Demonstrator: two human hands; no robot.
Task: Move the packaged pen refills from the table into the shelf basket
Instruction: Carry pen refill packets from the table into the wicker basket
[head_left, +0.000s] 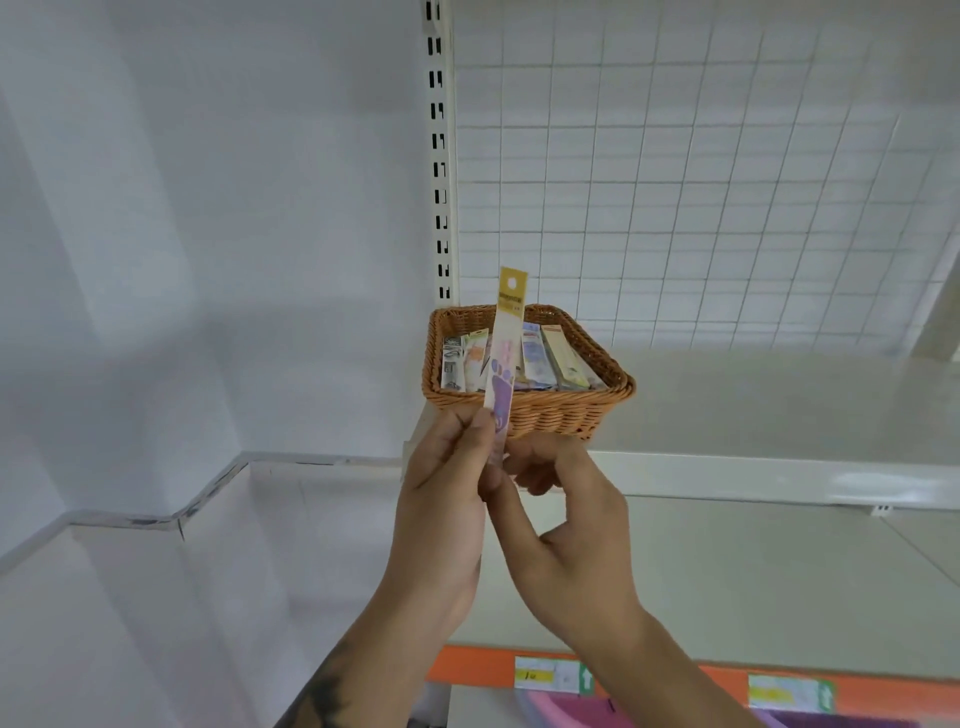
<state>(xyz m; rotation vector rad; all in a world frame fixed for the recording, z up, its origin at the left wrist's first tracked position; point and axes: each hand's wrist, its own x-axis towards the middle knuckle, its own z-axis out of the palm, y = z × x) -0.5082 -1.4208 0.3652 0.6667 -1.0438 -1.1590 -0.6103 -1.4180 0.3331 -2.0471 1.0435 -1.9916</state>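
i'm pinching the bottom of one refill pack (503, 364) with my left hand (444, 499), my right hand (566, 525) gripping it lower down. it's standing upright just above my fingers, right in front of the wicker basket (540, 410) holding more packs (545, 358) on the shelf (753, 395).

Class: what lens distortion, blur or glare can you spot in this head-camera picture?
Head view: wide-angle bending curves the grid panel and shelf edge; a soft glare patch sits on that edge at right; the pack and basket are fairly sharp, the frame corners softer.

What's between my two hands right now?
In the head view, a packaged pen refill stands upright between the left hand and right hand, pinched at its lower end.
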